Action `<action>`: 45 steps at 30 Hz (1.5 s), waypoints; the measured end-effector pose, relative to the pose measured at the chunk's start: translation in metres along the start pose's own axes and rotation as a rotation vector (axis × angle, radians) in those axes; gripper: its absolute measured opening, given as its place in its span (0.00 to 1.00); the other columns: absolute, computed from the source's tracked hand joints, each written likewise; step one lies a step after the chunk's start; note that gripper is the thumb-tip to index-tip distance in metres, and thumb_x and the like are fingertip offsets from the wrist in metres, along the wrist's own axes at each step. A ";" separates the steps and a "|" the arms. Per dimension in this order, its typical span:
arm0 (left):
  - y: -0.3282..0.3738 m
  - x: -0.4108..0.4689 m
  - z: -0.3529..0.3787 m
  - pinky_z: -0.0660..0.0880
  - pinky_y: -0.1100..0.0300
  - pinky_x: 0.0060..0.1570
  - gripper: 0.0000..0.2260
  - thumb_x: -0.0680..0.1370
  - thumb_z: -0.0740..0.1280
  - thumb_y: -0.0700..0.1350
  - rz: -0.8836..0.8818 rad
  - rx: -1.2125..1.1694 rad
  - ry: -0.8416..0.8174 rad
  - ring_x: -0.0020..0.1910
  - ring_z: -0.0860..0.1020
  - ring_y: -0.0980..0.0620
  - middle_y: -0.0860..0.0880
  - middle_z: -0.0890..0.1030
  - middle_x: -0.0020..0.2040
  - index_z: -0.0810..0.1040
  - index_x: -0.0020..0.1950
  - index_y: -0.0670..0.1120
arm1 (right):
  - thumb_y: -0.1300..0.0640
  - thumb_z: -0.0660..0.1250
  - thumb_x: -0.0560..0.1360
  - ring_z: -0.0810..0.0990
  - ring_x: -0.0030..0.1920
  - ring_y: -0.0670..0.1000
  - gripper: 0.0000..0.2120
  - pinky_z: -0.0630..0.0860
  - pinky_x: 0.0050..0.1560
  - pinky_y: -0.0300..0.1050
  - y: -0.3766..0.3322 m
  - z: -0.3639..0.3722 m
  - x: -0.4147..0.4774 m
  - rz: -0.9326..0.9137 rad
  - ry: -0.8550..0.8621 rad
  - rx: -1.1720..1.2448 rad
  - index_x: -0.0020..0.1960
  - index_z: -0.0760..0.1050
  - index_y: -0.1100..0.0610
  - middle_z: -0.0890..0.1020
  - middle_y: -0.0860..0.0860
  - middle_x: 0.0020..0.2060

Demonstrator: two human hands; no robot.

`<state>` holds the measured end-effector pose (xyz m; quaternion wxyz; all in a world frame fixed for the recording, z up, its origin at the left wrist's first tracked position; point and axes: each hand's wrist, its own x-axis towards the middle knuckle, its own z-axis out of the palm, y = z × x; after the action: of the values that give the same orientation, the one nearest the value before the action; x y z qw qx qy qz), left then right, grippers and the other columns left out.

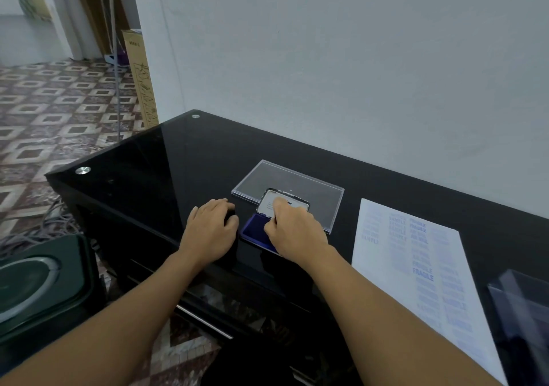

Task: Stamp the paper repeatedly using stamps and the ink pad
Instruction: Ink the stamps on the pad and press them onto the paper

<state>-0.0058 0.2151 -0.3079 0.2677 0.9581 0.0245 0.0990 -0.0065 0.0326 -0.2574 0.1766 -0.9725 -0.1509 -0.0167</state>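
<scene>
A black, glossy table (178,160) carried round metal fittings (83,170) at its two left corners. On its top, near the middle, a clear, shallow plastic case (267,178) lay flat. Just in front of the case sat an open ink pad (255,228) with a blue bed and a raised lid. To the right, apart from both, lay a white paper sheet (401,267) bearing columns of blue stamped words. A dark translucent box (520,311) rested at the sheet's right edge.

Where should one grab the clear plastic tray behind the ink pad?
Probably pinch the clear plastic tray by its raised left rim, coming from the left: it lies flat, and the ink pad and right hand crowd its near side.
</scene>
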 end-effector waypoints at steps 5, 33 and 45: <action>0.025 -0.004 -0.009 0.72 0.48 0.63 0.14 0.79 0.59 0.48 0.013 -0.119 -0.026 0.61 0.75 0.49 0.50 0.79 0.59 0.78 0.61 0.46 | 0.50 0.58 0.83 0.77 0.40 0.48 0.06 0.68 0.30 0.40 0.014 -0.011 -0.018 0.044 0.069 0.071 0.50 0.64 0.50 0.81 0.51 0.48; 0.164 -0.053 0.058 0.55 0.54 0.76 0.20 0.83 0.57 0.48 0.401 -0.071 -0.233 0.77 0.58 0.50 0.49 0.66 0.76 0.67 0.75 0.45 | 0.54 0.63 0.79 0.73 0.33 0.49 0.11 0.70 0.33 0.43 0.128 -0.101 -0.070 0.346 0.178 0.014 0.41 0.66 0.53 0.76 0.52 0.35; 0.154 -0.063 0.085 0.45 0.51 0.79 0.23 0.85 0.50 0.52 0.435 0.086 -0.266 0.80 0.50 0.51 0.50 0.57 0.80 0.60 0.79 0.48 | 0.53 0.64 0.78 0.74 0.34 0.51 0.10 0.74 0.36 0.48 0.143 -0.079 -0.054 0.367 0.117 0.015 0.41 0.67 0.54 0.77 0.52 0.36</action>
<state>-0.0514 0.0336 -0.3107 0.2002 0.9559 -0.2134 0.0260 -0.0136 -0.1380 -0.2365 0.1924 -0.9797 0.0395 -0.0394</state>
